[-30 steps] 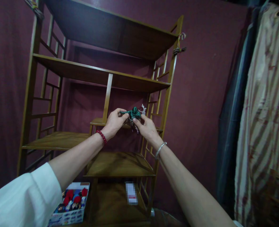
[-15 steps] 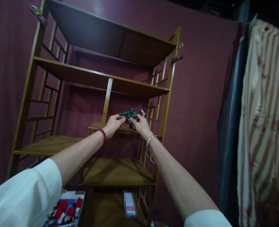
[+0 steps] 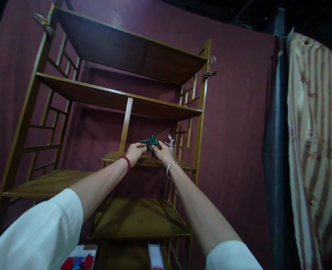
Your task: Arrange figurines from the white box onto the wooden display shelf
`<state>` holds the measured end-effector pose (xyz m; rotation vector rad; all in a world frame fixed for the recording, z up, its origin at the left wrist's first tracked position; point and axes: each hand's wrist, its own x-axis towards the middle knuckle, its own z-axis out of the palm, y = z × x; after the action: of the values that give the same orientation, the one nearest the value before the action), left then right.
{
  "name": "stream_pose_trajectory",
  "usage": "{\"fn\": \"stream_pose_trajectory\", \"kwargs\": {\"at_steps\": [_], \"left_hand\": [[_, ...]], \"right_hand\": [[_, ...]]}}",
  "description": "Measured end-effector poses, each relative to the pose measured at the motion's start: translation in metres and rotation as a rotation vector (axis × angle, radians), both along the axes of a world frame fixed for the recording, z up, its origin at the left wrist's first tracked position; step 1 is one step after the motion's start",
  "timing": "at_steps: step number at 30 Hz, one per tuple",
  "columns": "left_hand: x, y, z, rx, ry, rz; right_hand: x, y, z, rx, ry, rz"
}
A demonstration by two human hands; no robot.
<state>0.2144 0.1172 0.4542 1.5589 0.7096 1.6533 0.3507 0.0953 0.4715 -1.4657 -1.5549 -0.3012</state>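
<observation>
Both arms reach forward to a mid-height shelf board (image 3: 115,156). Between my hands is a small dark green figurine (image 3: 153,140) with a long thin part pointing left; its lower part is darker and partly hidden by fingers. My left hand (image 3: 135,152), with a red bead bracelet at the wrist, pinches its left side. My right hand (image 3: 164,154), with a silver bangle, grips its right side, thumb in front. Just behind my right hand stands a silvery deer figurine (image 3: 170,144) with antlers. Whether the green figurine touches the board I cannot tell.
The wooden shelf unit (image 3: 126,123) has several boards, slatted sides and a narrow upright left of my hands. Below, a box (image 3: 84,248) holds red and blue items, beside a blurred white item (image 3: 156,257). A striped curtain (image 3: 314,123) hangs at right.
The view has tilted up, so the shelf and box sit lower in frame. My right hand has shifted slightly left, uncovering more of the silvery deer. Both hands keep hold of the green figurine.
</observation>
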Motion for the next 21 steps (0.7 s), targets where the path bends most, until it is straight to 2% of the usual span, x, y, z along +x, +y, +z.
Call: {"fn": "stream_pose_trajectory", "kwargs": {"at_steps": [6, 11, 21], "left_hand": [[0.002, 0.023, -0.005, 0.024, 0.066, 0.069], [0.004, 0.038, -0.006, 0.036, 0.206, 0.219], [0.007, 0.056, -0.008, -0.039, 0.308, 0.305]], "right_hand": [[0.001, 0.008, 0.000, -0.110, -0.073, -0.115], [0.006, 0.018, -0.005, -0.098, -0.048, -0.068], [0.012, 0.041, -0.017, -0.092, 0.012, 0.034]]}}
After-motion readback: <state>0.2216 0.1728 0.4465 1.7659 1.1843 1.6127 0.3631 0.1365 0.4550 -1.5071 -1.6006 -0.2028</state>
